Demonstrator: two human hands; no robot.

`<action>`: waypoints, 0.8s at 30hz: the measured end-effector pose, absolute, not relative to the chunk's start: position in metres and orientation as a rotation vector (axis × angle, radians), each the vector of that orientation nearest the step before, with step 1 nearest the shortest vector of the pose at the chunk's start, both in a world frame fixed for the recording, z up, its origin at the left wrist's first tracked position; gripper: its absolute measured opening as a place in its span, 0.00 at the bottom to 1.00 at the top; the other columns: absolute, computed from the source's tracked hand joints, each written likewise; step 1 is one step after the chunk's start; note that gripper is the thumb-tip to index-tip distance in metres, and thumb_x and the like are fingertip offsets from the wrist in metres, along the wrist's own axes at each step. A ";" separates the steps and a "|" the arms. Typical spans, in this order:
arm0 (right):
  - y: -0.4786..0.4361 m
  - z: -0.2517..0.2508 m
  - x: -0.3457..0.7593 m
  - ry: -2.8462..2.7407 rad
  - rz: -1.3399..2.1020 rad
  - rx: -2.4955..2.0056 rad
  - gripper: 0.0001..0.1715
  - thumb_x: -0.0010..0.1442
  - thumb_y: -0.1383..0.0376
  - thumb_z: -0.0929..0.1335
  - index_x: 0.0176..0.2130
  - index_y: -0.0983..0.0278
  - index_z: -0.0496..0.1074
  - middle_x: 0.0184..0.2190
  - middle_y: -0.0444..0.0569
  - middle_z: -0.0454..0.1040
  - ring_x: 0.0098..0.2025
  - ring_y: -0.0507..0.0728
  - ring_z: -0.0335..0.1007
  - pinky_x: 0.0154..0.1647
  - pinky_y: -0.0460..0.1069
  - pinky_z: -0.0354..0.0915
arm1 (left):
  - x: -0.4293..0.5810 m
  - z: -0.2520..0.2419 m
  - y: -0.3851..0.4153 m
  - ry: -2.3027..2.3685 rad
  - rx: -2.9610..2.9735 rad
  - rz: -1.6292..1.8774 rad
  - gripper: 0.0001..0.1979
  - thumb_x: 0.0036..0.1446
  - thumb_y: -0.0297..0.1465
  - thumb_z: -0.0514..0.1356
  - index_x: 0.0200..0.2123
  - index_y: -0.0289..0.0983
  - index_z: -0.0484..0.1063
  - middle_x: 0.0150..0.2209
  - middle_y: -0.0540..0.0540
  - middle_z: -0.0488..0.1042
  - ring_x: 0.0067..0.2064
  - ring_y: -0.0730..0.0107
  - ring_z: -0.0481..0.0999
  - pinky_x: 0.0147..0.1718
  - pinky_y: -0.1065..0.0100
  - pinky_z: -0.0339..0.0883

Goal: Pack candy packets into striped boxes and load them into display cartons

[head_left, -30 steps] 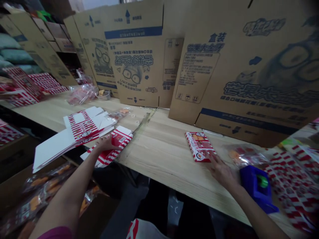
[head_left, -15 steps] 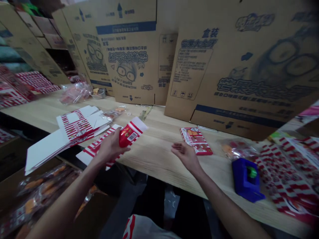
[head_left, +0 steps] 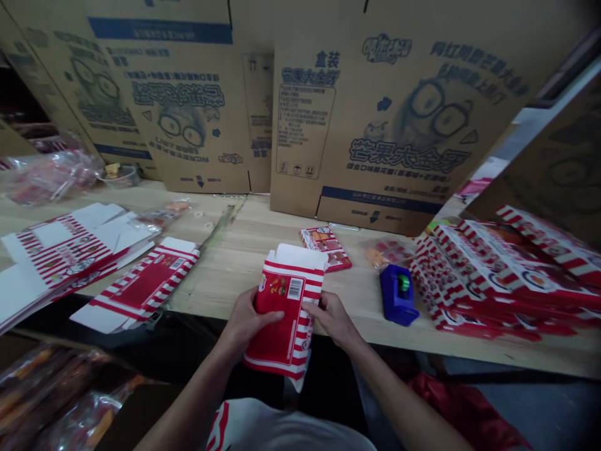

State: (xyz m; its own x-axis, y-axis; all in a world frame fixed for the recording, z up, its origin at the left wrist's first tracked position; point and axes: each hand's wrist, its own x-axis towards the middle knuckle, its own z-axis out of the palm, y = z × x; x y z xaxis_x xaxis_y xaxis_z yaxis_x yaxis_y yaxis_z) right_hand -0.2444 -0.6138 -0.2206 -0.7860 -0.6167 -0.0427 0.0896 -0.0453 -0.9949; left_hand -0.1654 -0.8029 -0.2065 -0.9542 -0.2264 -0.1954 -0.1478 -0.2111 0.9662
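Observation:
A red-and-white striped carton point(head_left: 277, 326) with a barcode and a raised white end flap is held up in front of me, over the table's near edge. My left hand point(head_left: 246, 319) grips its left side, thumb across the red face. On the striped right side, my right hand point(head_left: 331, 316) pinches the edge between thumb and fingers. Left of it lies another flat striped carton point(head_left: 145, 285), beside a stack of unfolded cartons point(head_left: 70, 250). Just behind the held carton, a small red picture box point(head_left: 328, 247) rests on the wooden table point(head_left: 220, 269).
Large cardboard boxes point(head_left: 201, 125) wall off the back. At right stand a blue tape dispenser point(head_left: 397, 297), a clear snack packet point(head_left: 387, 252) and a pile of striped boxes point(head_left: 507, 275). Wrapped snacks point(head_left: 51, 401) fill a box below left. A plastic tub point(head_left: 119, 175) stands at the back left.
The carton moved from the left side to the middle in my left hand and now looks opened out. My right hand, earlier empty near the picture box, has closed on it. The view turned right.

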 end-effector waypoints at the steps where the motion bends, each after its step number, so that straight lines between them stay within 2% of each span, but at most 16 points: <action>1: -0.608 -0.225 -0.244 1.789 -1.843 -0.565 0.20 0.55 0.51 0.72 0.37 0.66 0.77 0.34 0.48 0.80 0.36 0.59 0.76 0.38 0.52 0.71 | -0.167 -0.209 -0.800 -1.878 0.560 -2.393 0.27 0.34 0.37 0.75 0.39 0.33 0.75 0.36 0.41 0.82 0.36 0.53 0.81 0.37 0.58 0.76; 4: -0.594 -0.237 -0.248 1.863 -1.737 -0.616 0.23 0.56 0.48 0.69 0.31 0.66 0.76 0.29 0.47 0.79 0.30 0.57 0.74 0.31 0.50 0.70 | -0.169 -0.215 -0.794 -1.789 0.697 -2.364 0.20 0.39 0.45 0.72 0.27 0.33 0.77 0.25 0.46 0.80 0.26 0.60 0.79 0.27 0.64 0.74; 7: -0.585 -0.239 -0.258 1.953 -1.766 -0.576 0.26 0.53 0.45 0.70 0.28 0.65 0.75 0.26 0.47 0.78 0.27 0.56 0.72 0.27 0.48 0.68 | -0.166 -0.221 -0.793 -1.875 0.551 -2.403 0.18 0.44 0.46 0.70 0.25 0.35 0.77 0.23 0.48 0.79 0.26 0.65 0.78 0.27 0.67 0.72; 12: -0.580 -0.237 -0.279 2.154 -1.872 -0.577 0.24 0.53 0.46 0.70 0.35 0.64 0.78 0.31 0.48 0.80 0.35 0.61 0.75 0.37 0.53 0.71 | -0.151 -0.240 -0.786 -1.852 0.524 -2.634 0.18 0.42 0.44 0.71 0.25 0.34 0.78 0.22 0.47 0.79 0.24 0.63 0.77 0.27 0.65 0.72; 14: -0.580 -0.240 -0.281 2.207 -1.860 -0.593 0.22 0.54 0.47 0.70 0.34 0.64 0.78 0.31 0.48 0.79 0.34 0.61 0.74 0.38 0.53 0.70 | -0.147 -0.243 -0.782 -1.790 0.568 -2.657 0.19 0.43 0.45 0.71 0.29 0.34 0.79 0.25 0.45 0.80 0.27 0.59 0.79 0.28 0.63 0.73; 16: -0.578 -0.246 -0.279 2.158 -1.851 -0.578 0.22 0.54 0.47 0.71 0.33 0.64 0.77 0.30 0.47 0.79 0.33 0.60 0.74 0.37 0.53 0.70 | -0.148 -0.242 -0.783 -1.825 0.484 -2.629 0.21 0.45 0.44 0.70 0.37 0.34 0.79 0.34 0.42 0.82 0.34 0.57 0.81 0.34 0.62 0.74; 18: -0.575 -0.253 -0.272 2.012 -1.807 -0.561 0.23 0.53 0.47 0.71 0.33 0.64 0.76 0.30 0.47 0.79 0.32 0.59 0.74 0.35 0.52 0.70 | -0.151 -0.238 -0.786 -1.826 0.355 -2.582 0.26 0.50 0.42 0.68 0.50 0.37 0.74 0.45 0.41 0.80 0.43 0.57 0.80 0.41 0.62 0.74; 20: -0.570 -0.262 -0.260 1.854 -1.702 -0.562 0.23 0.54 0.46 0.71 0.31 0.65 0.75 0.28 0.47 0.78 0.30 0.57 0.74 0.33 0.51 0.70 | -0.155 -0.238 -0.790 -1.742 0.281 -2.550 0.31 0.53 0.40 0.66 0.59 0.40 0.66 0.52 0.40 0.76 0.48 0.56 0.78 0.45 0.61 0.73; 22: -0.567 -0.270 -0.245 1.736 -1.645 -0.563 0.21 0.55 0.48 0.71 0.33 0.65 0.74 0.30 0.47 0.79 0.32 0.57 0.75 0.35 0.51 0.71 | -0.158 -0.244 -0.791 -1.668 0.278 -2.541 0.33 0.53 0.38 0.66 0.61 0.40 0.63 0.54 0.39 0.75 0.51 0.55 0.76 0.46 0.60 0.72; 24: -0.565 -0.277 -0.232 1.713 -1.726 -0.512 0.21 0.53 0.51 0.73 0.40 0.63 0.71 0.35 0.47 0.79 0.36 0.58 0.76 0.39 0.52 0.72 | -0.158 -0.254 -0.790 -1.652 0.307 -2.516 0.35 0.51 0.37 0.68 0.61 0.39 0.64 0.55 0.38 0.74 0.53 0.54 0.75 0.49 0.60 0.71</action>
